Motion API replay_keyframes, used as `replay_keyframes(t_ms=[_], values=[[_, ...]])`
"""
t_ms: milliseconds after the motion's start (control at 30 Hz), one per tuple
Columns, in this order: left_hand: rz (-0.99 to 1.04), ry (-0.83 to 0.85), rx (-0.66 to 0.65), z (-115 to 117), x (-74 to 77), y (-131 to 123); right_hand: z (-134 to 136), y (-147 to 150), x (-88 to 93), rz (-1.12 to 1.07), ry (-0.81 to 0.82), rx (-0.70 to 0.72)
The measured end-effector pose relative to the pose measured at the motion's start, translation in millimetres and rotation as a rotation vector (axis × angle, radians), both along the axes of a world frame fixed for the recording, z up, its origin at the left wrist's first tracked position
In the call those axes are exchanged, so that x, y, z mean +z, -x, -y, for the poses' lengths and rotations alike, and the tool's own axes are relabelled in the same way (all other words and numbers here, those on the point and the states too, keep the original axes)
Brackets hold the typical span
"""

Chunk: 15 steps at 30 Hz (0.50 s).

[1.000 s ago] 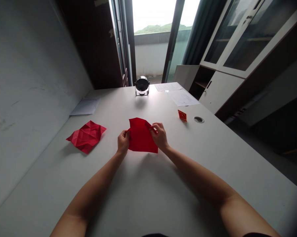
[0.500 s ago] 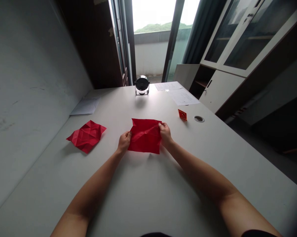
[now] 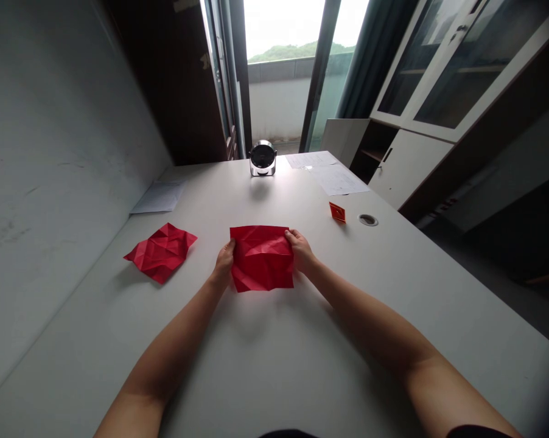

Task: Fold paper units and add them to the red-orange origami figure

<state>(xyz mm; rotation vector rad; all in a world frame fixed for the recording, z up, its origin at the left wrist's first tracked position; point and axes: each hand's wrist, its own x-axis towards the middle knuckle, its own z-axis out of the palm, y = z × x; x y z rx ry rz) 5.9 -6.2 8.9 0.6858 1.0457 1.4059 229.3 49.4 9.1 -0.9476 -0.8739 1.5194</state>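
A creased red sheet of paper point(image 3: 262, 261) is held up over the white table, stretched between my two hands. My left hand point(image 3: 224, 260) pinches its left edge, thumb on the near face. On the other side, my right hand point(image 3: 300, 248) grips the upper right edge with the thumb on top. The fingers behind the sheet are hidden. A crease runs across its middle, and the upper part catches more light. To the left, a second crumpled red sheet point(image 3: 162, 252) lies on the table, its corners raised.
At the table's point(image 3: 274, 365) far edge stands a small round silver-and-black device point(image 3: 262, 157). Printed papers point(image 3: 338, 179) lie far right, white papers point(image 3: 158, 198) far left by the wall. A small orange-red folded card point(image 3: 337, 212) stands beside a round cable hole point(image 3: 368, 220).
Both hands have shifted slightly left and toward me with the red sheet. Its top edge is now straighter, and a horizontal crease shows across the middle.
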Motion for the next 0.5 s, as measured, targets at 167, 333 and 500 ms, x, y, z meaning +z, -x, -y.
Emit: replay_keyframes(t_ms=[167,333,500], values=[[-0.070,-0.004,-0.090,-10.7,1.0,16.5,0.1,2.0,-3.8,-0.016,0.021,0.027],[-0.310,-0.070,0.010,-21.9,35.2,87.4,2.9,5.7,-8.9,0.032,-0.055,0.150],[-0.836,0.021,0.293,-14.7,84.8,211.6,8.5,11.1,-4.1,0.163,-0.101,0.222]])
